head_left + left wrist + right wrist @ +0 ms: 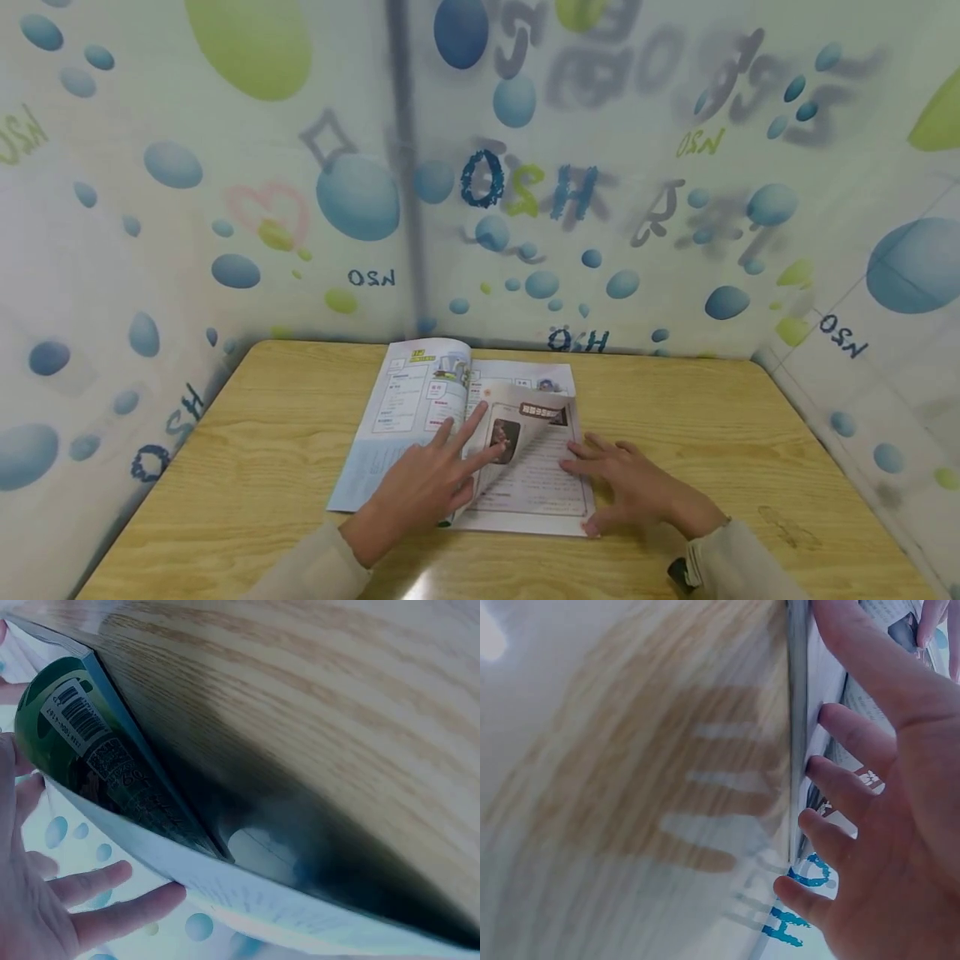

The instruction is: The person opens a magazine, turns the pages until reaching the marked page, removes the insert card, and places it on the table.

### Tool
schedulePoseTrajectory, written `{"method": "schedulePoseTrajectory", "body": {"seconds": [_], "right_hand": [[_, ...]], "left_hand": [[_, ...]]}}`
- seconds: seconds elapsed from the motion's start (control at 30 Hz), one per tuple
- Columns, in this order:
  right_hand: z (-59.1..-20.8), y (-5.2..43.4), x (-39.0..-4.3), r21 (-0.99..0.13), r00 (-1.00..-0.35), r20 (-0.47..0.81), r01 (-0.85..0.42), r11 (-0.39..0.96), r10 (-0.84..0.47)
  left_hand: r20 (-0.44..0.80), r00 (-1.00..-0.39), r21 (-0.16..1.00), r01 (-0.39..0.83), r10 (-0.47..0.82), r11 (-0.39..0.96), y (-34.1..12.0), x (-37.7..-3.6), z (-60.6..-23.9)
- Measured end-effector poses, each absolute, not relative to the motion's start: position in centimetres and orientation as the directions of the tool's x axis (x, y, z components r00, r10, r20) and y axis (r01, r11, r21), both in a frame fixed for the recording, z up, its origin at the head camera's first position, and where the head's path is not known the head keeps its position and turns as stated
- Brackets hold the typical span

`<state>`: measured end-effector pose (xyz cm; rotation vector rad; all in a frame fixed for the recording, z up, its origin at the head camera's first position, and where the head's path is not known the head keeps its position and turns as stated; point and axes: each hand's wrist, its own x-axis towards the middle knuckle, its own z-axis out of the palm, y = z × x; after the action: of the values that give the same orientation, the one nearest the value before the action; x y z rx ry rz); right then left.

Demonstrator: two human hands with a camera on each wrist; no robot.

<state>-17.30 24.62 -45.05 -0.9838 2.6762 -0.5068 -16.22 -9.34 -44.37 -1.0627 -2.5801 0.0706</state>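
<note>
An open magazine [408,400] lies on the wooden table [712,417] in front of me. My left hand [472,442] rests on it near the spine with fingers straight and spread. Its fingers touch a page [528,417] that stands curled up over the right side. My right hand [600,471] lies flat on the right-hand page, fingers straight, near the lower right corner. In the left wrist view, my left hand's fingers [112,900] lie against a pale page edge beside a green cover with a barcode [82,727]. The right wrist view has my right hand [870,795] at the magazine's edge [798,712].
Printed sheets with blue and green bubbles [360,196] wall the table in at the back, left and right. Bare wood [247,450] shows to the left and right of the magazine and along the front edge.
</note>
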Motion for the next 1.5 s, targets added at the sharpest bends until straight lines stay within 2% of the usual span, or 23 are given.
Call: {"method": "schedulePoseTrajectory", "body": {"seconds": [0.23, 0.4, 0.6, 0.87, 1.0, 1.2, 1.37, 1.5], "right_hand": [[-45.3, 24.45, -17.01, -0.425, -0.74, -0.079, -0.581, 0.694, -0.667], [-45.31, 24.37, -17.01, -0.403, -0.743, -0.072, -0.589, 0.701, -0.665], [-45.14, 24.38, -17.17, -0.393, -0.748, -0.085, -0.582, 0.712, -0.658], [-44.9, 24.4, -17.28, -0.402, -0.758, -0.103, -0.56, 0.724, -0.644], [-44.89, 24.43, -17.22, -0.406, -0.761, -0.103, -0.556, 0.726, -0.64], [-44.86, 24.43, -17.07, -0.418, -0.761, -0.099, -0.553, 0.721, -0.641], [-44.85, 24.43, -16.98, -0.41, -0.753, -0.087, -0.569, 0.713, -0.652], [-44.89, 24.49, -16.91, -0.398, -0.748, -0.079, -0.583, 0.709, -0.659]], "left_hand": [[0.267, -0.703, -0.19, 0.633, 0.659, 0.751, -9.5, -15.88, -44.48], [0.306, -0.688, -0.25, 0.609, 0.658, 0.753, -9.43, -16.12, -44.51], [0.359, -0.645, -0.293, 0.609, 0.675, 0.737, -9.5, -16.51, -44.41], [0.417, -0.528, -0.335, 0.668, 0.74, 0.665, -9.29, -16.77, -44.19], [0.427, -0.511, -0.344, 0.671, 0.746, 0.657, -9.22, -16.73, -44.2], [0.393, -0.546, -0.364, 0.647, 0.74, 0.67, -9.24, -16.6, -44.2], [0.33, -0.621, -0.343, 0.623, 0.711, 0.703, -9.34, -16.4, -44.2], [0.273, -0.688, -0.274, 0.614, 0.672, 0.74, -9.4, -16.16, -44.2]]}}
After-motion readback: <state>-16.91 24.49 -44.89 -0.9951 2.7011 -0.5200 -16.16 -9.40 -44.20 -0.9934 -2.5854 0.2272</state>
